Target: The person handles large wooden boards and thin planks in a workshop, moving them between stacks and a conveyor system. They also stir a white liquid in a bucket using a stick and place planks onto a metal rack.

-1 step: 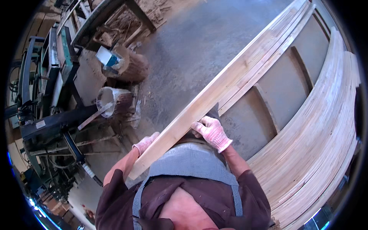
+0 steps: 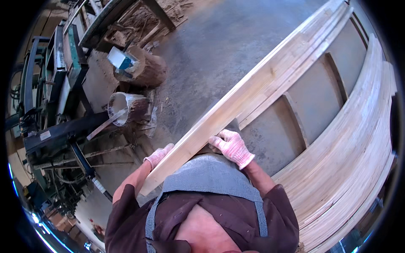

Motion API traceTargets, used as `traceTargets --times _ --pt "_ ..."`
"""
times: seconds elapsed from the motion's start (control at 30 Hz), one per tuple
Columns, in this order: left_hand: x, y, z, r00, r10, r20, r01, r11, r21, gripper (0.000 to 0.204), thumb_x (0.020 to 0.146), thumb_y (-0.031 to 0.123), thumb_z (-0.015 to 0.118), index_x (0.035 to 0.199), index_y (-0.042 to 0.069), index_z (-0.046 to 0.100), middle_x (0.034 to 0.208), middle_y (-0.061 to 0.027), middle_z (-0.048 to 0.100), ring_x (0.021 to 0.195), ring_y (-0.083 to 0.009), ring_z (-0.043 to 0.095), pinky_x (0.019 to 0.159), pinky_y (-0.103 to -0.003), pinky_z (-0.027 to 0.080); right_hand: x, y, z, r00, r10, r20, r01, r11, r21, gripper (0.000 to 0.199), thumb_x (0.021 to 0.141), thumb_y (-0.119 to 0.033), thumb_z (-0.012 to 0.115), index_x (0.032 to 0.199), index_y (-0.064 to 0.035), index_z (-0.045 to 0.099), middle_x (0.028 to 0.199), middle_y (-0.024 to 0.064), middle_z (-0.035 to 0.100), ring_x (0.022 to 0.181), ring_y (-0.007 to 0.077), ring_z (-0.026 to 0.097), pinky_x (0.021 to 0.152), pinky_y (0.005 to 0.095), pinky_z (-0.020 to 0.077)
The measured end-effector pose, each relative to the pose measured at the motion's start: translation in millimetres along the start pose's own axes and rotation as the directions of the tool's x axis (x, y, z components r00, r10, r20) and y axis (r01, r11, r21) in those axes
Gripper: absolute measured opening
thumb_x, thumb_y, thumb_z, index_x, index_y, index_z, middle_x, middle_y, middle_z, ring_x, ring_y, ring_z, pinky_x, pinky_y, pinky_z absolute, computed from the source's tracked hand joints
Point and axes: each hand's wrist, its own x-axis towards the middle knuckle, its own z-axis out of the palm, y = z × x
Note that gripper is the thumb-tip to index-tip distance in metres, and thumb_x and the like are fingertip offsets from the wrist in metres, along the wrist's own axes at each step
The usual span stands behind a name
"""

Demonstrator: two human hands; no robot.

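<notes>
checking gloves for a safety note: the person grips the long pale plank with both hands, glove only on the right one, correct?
Not quite. The head view shows light knitted gloves on both hands: the left hand and the right hand each hold the long pale plank. The rest is right.

Concrete floor [image 2: 219,46], grey, dusty. Stack of pale wooden boards [image 2: 354,156] along the right, edges curving with the lens. Wooden pallet frame [image 2: 314,90] beside the stack, slats dark. Left side: green and black machine [image 2: 46,105]. Near it, a log stump [image 2: 145,69] and a white bucket [image 2: 122,107], tipped. Wood scraps [image 2: 139,25] at top.
</notes>
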Motion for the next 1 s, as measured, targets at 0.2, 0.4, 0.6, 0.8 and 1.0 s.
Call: traceTargets --times 0.2,0.4,0.6,0.8,1.0 --pt "14.8 -38.4 -85.3 0.993 0.030 -0.112 -0.021 0.997 0.076 0.038 0.091 0.039 0.079 0.111 0.014 0.060 0.102 -0.0187 0.076 0.098 -0.0366 0.076 0.080 -0.047 0.058 80.4 -65.2 -25.3 0.958 -0.076 0.278 0.154 0.950 -0.271 0.038 0.101 -0.036 0.067 0.113 -0.0008 0.075 0.101 0.0175 0.078 0.098 0.0268 0.076 0.087 0.0399 0.0569" --pt "17.6 -45.1 -187.6 0.994 0.093 -0.048 -0.084 0.983 0.164 0.027 0.101 0.042 0.062 0.118 0.021 0.059 0.110 -0.0214 0.076 0.106 -0.0428 0.073 0.086 -0.050 0.055 267.2 -34.0 -162.5 0.982 0.091 -0.166 0.058 0.691 0.721 0.063 0.102 -0.050 0.066 0.137 0.0013 0.056 0.117 0.0184 0.071 0.106 0.0324 0.071 0.088 0.0485 0.0622" --pt "25.7 -50.6 -286.4 0.999 -0.044 -0.019 0.046 0.994 0.103 0.037 0.108 0.051 0.041 0.121 0.023 0.061 0.115 -0.0172 0.075 0.109 -0.0355 0.072 0.093 -0.049 0.053 435.9 -130.9 -116.4 0.883 -0.453 -0.124 0.235 0.199 0.951 0.078 0.100 -0.062 0.052 0.142 0.0039 0.054 0.127 0.0242 0.065 0.117 0.0438 0.063 0.109 0.0584 0.0495" --pt "31.2 -45.7 -384.0 0.996 -0.087 -0.038 0.083 0.992 -0.092 0.053 0.103 0.063 0.044 0.125 0.023 0.070 0.121 -0.0167 0.075 0.117 -0.0322 0.069 0.103 -0.045 0.050 482.5 -234.4 -86.9 0.869 -0.491 -0.059 0.137 0.124 0.983 0.079 0.100 -0.063 0.053 0.137 0.0064 0.057 0.129 0.0245 0.065 0.124 0.0453 0.061 0.111 0.0618 0.0483" --pt "129.1 274.0 -502.0 0.918 0.385 -0.094 -0.347 0.895 0.280 0.051 0.107 0.054 0.044 0.134 0.016 0.063 0.120 -0.0226 0.073 0.118 -0.0376 0.069 0.102 -0.050 0.051 532.1 -273.4 -70.1 0.707 -0.635 0.310 -0.475 -0.752 -0.457 0.061 0.106 -0.051 0.050 0.144 -0.0037 0.057 0.140 0.0204 0.063 0.131 0.0403 0.060 0.114 0.0604 0.0465"
